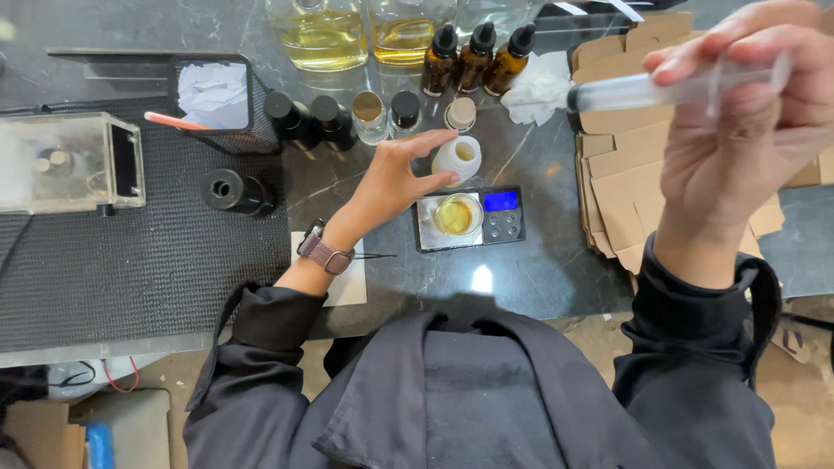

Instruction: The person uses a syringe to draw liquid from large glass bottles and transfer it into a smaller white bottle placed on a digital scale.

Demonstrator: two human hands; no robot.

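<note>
The dark marble surface (539, 269) fills the frame, a black mat (130, 252) at left, flat cardboard (617, 174) at right. Glass jugs (321, 35) of yellow liquid line the top, amber droppers (476, 56) before them, within reach. At centre, a scale (473, 219) carries a cup (457, 214) for weighing. The left hand (391, 187), fingers spread, touches a white bottle (459, 159) just above the scale, steadying it. The right hand (747, 122), upper right, pinches a syringe (643, 89) held level, tip pointing left.

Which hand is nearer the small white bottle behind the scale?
Left. The left hand touches the white bottle; the right hand is raised off to the right, holding a syringe.
</note>
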